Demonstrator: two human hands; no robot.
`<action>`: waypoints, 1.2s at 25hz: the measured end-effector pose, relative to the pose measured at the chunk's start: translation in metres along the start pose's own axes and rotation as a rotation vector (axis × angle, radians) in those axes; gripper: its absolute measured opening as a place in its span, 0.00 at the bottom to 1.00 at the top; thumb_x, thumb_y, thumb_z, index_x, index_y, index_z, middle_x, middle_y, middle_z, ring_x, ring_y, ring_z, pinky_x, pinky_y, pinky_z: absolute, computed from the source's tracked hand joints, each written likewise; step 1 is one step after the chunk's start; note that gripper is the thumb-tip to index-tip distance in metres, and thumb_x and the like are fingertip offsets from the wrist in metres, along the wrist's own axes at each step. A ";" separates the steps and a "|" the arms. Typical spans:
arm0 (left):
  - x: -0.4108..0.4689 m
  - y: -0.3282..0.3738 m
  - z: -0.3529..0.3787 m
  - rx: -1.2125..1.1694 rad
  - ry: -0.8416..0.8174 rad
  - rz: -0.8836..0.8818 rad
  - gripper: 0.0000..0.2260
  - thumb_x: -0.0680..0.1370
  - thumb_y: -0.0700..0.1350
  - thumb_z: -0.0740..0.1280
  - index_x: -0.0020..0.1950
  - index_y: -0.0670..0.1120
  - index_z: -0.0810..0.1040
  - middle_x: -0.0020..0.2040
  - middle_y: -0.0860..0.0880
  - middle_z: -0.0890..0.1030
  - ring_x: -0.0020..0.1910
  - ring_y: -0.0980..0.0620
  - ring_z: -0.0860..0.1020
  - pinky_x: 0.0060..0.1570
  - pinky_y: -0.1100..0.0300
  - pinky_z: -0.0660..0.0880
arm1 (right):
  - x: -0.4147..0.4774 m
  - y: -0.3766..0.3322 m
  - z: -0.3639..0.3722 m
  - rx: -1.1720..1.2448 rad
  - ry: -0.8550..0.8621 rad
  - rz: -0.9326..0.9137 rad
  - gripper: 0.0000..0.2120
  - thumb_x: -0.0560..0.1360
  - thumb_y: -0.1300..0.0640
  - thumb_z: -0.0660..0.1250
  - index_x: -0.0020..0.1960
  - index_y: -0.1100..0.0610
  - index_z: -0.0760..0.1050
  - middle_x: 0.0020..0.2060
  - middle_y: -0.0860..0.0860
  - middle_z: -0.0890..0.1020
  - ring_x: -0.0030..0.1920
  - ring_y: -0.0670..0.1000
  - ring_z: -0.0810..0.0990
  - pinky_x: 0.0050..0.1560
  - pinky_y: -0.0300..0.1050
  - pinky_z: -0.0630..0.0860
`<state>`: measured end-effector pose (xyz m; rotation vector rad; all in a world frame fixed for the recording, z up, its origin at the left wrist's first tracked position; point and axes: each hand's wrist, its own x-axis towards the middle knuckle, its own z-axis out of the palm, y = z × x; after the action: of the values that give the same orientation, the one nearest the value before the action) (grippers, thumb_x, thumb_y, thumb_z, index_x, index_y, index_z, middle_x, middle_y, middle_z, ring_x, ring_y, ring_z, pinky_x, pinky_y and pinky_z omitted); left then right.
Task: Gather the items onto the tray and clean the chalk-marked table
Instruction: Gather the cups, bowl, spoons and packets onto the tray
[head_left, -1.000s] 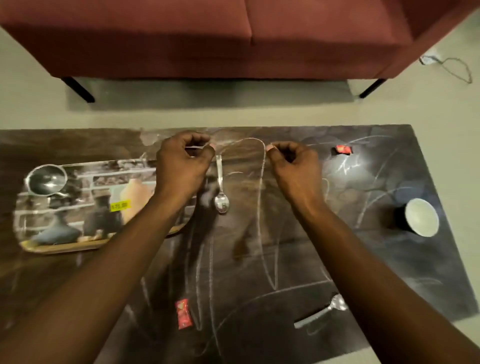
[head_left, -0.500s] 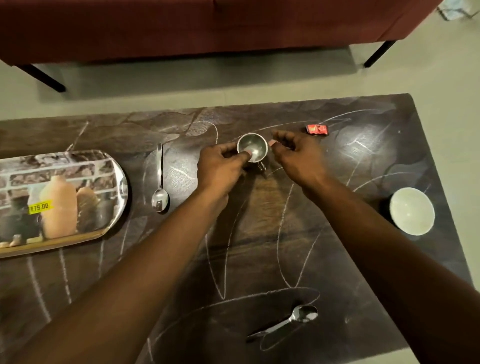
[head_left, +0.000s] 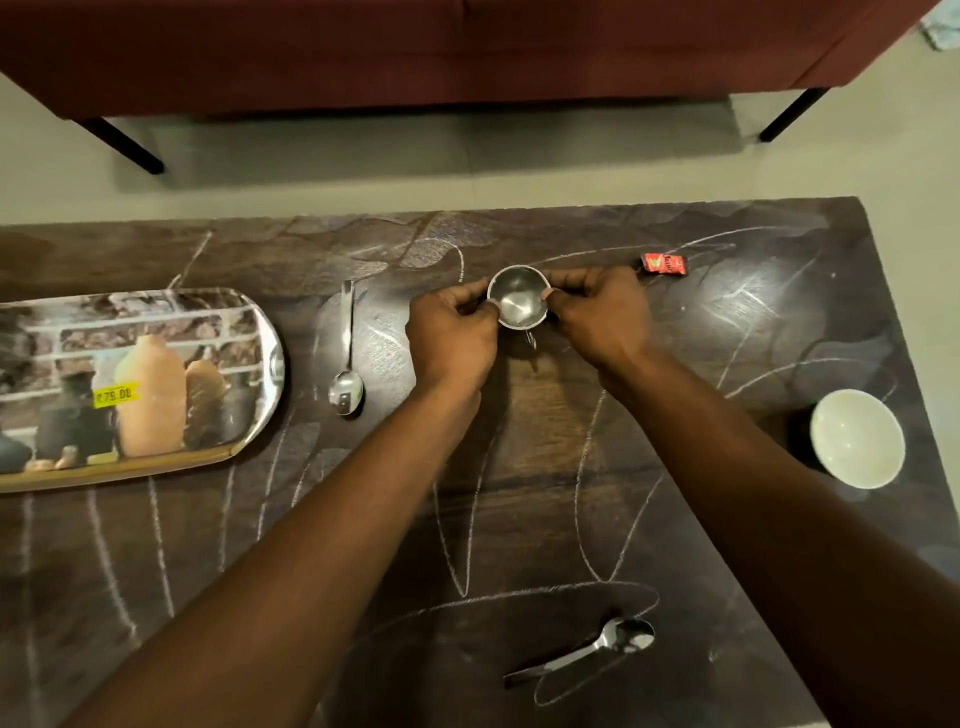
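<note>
A small steel cup stands on the dark table, which is streaked with white chalk lines. My left hand grips the cup's left rim and my right hand grips its right rim. A printed tray lies at the far left, partly cut off by the frame. One steel spoon lies just right of the tray, another spoon near the table's front edge. A white bowl sits at the right. A red sachet lies beyond my right hand.
A dark red sofa on black legs stands behind the table, across a strip of pale floor. The table's right edge runs just past the white bowl.
The view has swung to the right, so the tray slid left. Both hands, shut with nothing visible in them a second ago, have closed on the steel cup from either side.
</note>
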<state>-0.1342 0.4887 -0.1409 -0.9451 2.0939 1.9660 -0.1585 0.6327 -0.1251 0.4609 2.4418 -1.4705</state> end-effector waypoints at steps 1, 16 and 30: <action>0.001 0.005 -0.010 -0.001 0.001 0.011 0.11 0.77 0.40 0.74 0.58 0.47 0.90 0.51 0.51 0.91 0.52 0.52 0.89 0.60 0.45 0.86 | -0.004 -0.007 0.006 -0.013 0.010 -0.017 0.09 0.78 0.61 0.71 0.54 0.53 0.89 0.43 0.47 0.91 0.46 0.49 0.90 0.54 0.58 0.87; 0.033 0.007 -0.316 -0.296 0.387 0.040 0.09 0.78 0.38 0.77 0.57 0.38 0.88 0.46 0.45 0.90 0.47 0.50 0.88 0.58 0.50 0.85 | -0.085 -0.171 0.265 -0.158 -0.177 -0.218 0.07 0.76 0.60 0.74 0.40 0.58 0.88 0.32 0.54 0.87 0.36 0.56 0.88 0.43 0.61 0.86; 0.071 -0.039 -0.363 -0.546 0.486 -0.162 0.10 0.78 0.40 0.78 0.58 0.37 0.88 0.51 0.41 0.90 0.57 0.39 0.88 0.63 0.39 0.84 | -0.092 -0.176 0.370 -0.170 -0.129 -0.202 0.12 0.71 0.54 0.70 0.32 0.58 0.85 0.25 0.54 0.83 0.29 0.55 0.84 0.35 0.51 0.82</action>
<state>-0.0540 0.1262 -0.1540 -1.7808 1.5900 2.4553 -0.1244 0.2141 -0.1179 0.0842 2.5410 -1.3029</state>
